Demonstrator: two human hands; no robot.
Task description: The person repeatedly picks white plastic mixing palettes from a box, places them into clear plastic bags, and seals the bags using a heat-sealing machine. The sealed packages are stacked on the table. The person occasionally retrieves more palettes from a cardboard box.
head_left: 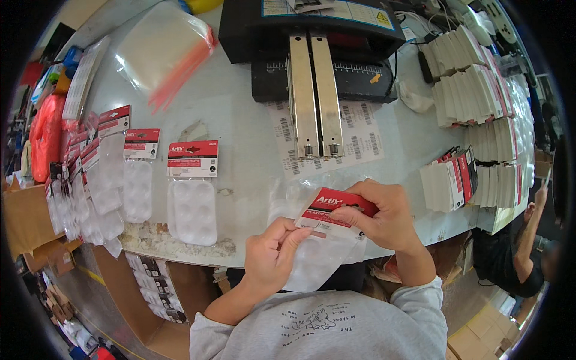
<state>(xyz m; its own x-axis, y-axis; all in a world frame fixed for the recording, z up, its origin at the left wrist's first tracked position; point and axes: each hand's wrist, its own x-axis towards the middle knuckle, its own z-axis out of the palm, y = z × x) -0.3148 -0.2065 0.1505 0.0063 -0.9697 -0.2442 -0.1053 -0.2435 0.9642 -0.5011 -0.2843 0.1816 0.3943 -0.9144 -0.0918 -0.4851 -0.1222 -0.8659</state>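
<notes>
The worker wore a light grey sweatshirt with small dark line drawings and lettering across the chest, its sleeves pushed up the forearms; both hands were bare, without gloves.

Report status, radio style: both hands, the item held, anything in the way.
Left hand pinching clear pouch at its side. Right hand gripping its red header card. Finished palette pack lies apart to the left; black sealing machine behind, clear of hands.

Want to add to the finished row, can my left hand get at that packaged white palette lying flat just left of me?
Probably yes: the packaged palette lies uncovered near the table edge, just up-left of the left hand, though both hands now hold a clear bag.
</notes>
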